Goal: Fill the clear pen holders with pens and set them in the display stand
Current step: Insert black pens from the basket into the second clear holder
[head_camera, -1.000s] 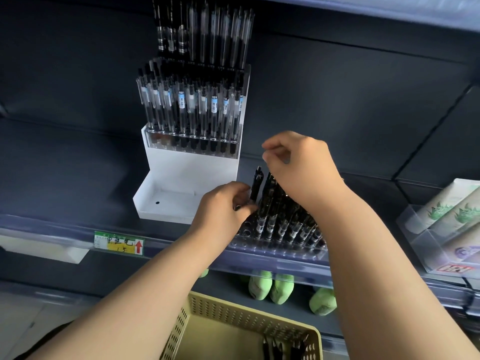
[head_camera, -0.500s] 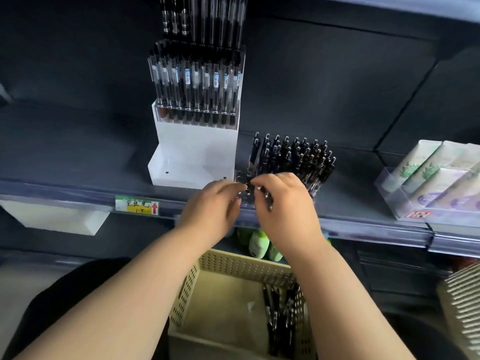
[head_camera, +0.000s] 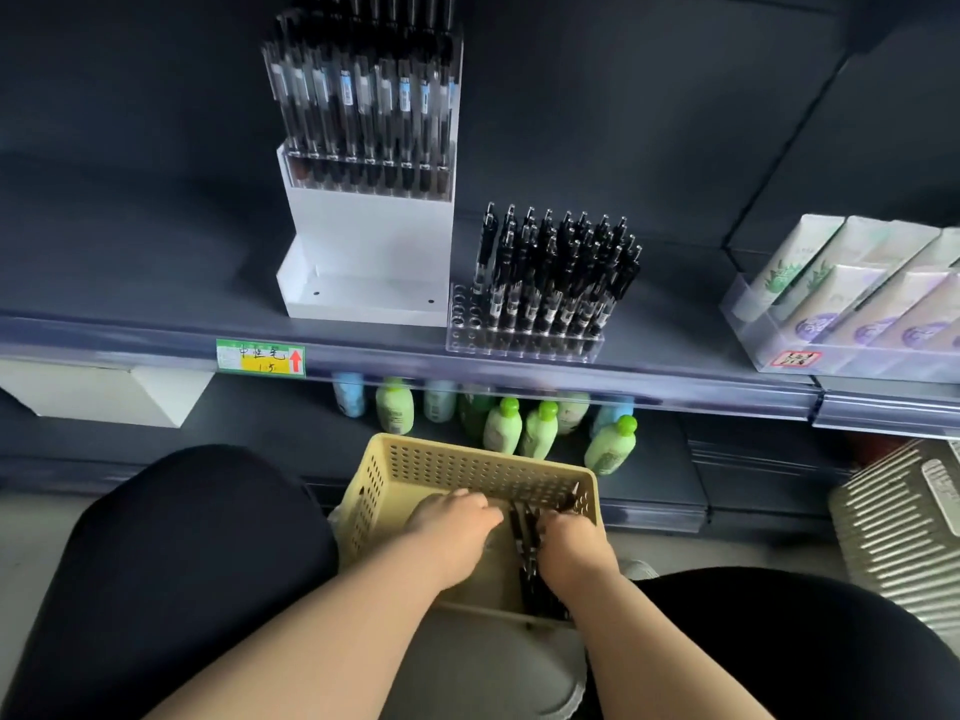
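Both hands have come down from the shelf, where they were at the clear pen holder, and now they are inside the yellow basket (head_camera: pixel 470 452). The view has tipped down too, so the person's two knees in black show at the bottom.

The basket sits on the floor between the knees. The left hand (head_camera: pixel 452 527) lies low in it with its fingers bent down next to a bunch of loose black pens (head_camera: pixel 523 532). The right hand (head_camera: pixel 571 543) is on the other side of that bunch, touching it. Its fingers are tucked under and hidden. I cannot tell if either hand is holding a pen.

Just behind the basket, green and blue bottles (head_camera: pixel 503 426) stand on the low shelf. A white slatted crate (head_camera: pixel 904 522) sits on the floor to the right.

Higher up, the clear pen holder (head_camera: pixel 524 337) stands alone at the front edge of the dark shelf (head_camera: pixel 130 283). Black pens (head_camera: pixel 561 262) stand upright in its middle and right part. Just to its left, touching or almost touching, is the white display stand (head_camera: pixel 369 252). The stand's upper step has a row of pens (head_camera: pixel 363 101) in it. A green and yellow price tag (head_camera: pixel 260 358) is stuck on the shelf edge below the stand. Far to the right on the same shelf is a clear tray of pale tubes (head_camera: pixel 841 304).
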The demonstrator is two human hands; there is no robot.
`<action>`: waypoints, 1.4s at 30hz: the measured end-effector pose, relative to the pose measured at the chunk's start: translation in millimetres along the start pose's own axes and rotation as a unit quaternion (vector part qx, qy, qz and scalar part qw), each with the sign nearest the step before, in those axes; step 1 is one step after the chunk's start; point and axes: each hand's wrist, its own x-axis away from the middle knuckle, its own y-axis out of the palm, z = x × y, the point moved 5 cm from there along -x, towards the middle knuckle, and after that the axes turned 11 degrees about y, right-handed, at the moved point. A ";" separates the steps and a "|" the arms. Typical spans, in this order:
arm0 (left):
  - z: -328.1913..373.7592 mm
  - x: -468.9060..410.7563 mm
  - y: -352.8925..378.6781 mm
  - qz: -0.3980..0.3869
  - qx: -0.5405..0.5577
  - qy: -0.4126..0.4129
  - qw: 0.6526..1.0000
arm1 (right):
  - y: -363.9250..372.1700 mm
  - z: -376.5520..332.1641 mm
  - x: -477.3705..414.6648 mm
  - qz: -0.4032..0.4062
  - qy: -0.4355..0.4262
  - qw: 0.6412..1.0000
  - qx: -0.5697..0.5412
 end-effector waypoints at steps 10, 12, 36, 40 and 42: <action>2.9 -46.4 57.7 -0.150 0.018 -0.036 0.988 | 38.2 -4.6 -32.6 -0.078 0.068 0.992 -0.073; 2.0 -57.4 69.5 -0.152 0.041 -0.033 0.987 | 44.4 -4.2 -38.2 -0.086 0.084 0.990 -0.077; -22.5 -45.3 50.5 0.003 -0.039 -0.023 0.999 | 12.3 -30.7 -6.3 0.081 -0.118 0.977 0.157; -34.0 -24.4 35.0 0.092 0.011 -0.078 0.993 | 0.2 -27.2 1.9 0.086 -0.105 0.988 0.076; -41.4 -15.0 27.8 0.140 0.085 -0.112 0.980 | -4.6 -28.1 6.2 0.099 -0.103 0.989 0.033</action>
